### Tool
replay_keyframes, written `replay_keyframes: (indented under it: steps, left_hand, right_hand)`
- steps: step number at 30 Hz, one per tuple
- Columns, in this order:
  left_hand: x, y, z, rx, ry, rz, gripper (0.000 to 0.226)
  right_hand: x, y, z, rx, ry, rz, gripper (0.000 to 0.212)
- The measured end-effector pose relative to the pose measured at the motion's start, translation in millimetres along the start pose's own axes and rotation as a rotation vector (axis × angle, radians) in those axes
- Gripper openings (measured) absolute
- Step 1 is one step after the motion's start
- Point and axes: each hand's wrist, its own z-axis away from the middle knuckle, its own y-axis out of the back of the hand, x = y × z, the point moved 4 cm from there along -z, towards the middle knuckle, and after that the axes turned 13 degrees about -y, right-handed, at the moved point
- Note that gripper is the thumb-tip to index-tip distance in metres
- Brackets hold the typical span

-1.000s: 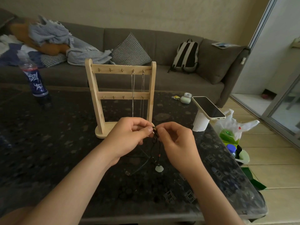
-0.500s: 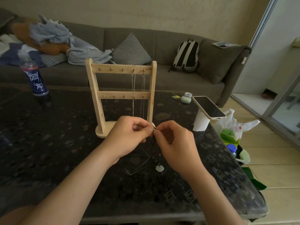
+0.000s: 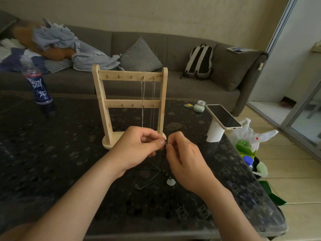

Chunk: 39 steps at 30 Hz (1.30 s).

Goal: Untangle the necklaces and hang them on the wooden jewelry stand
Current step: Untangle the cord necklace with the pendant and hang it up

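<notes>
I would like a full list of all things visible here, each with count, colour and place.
jewelry stand: 1, pale wood, table centre
chains: 2, silver, hanging on the stand, right side
cord necklace: 1, dark, pale pendant, from hands down to table
table: 1, dark speckled, foreground
bottle: 1, blue label, table left
phone: 1, pale case, on white roll, table right
sofa: 1, grey, behind table
backpack: 1, grey-black, on sofa
cushion: 1, checked, on sofa
left hand: 1, pinches the cord
right hand: 1, pinches the cord
</notes>
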Motion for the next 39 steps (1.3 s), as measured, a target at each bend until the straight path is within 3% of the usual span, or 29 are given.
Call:
replay_keyframes:
  steps: [5,10,15,19,21,29,39]
  left_hand:
    - [-5,-6,-1,0.039,0.192,0.301,0.016]
    - [-8,-13,-1,0.034,0.255,0.461,0.023]
    - [-13,-8,-2,0.026,0.244,0.461,0.018]
    - [-13,-11,-1,-0.01,0.166,0.363,0.018]
    - [-13,-12,-2,-0.008,0.125,0.268,0.019]
    - [-1,-7,0,0.049,-0.12,-0.064,0.014]
    - [8,-16,2,-0.071,-0.227,-0.282,0.009]
  right_hand:
    - [-5,0,5,0.113,0.13,0.144,0.009]
    - [-6,-5,9,0.232,0.262,0.302,0.008]
    - [-2,7,6,0.314,0.103,-0.017,0.016]
    - [4,11,0,0.339,-0.053,-0.175,0.004]
    - [3,12,-1,0.323,-0.055,-0.199,0.008]
    - [7,18,-7,0.093,-0.185,-0.319,0.007]
    - [5,11,-8,-0.068,-0.249,-0.201,0.015]
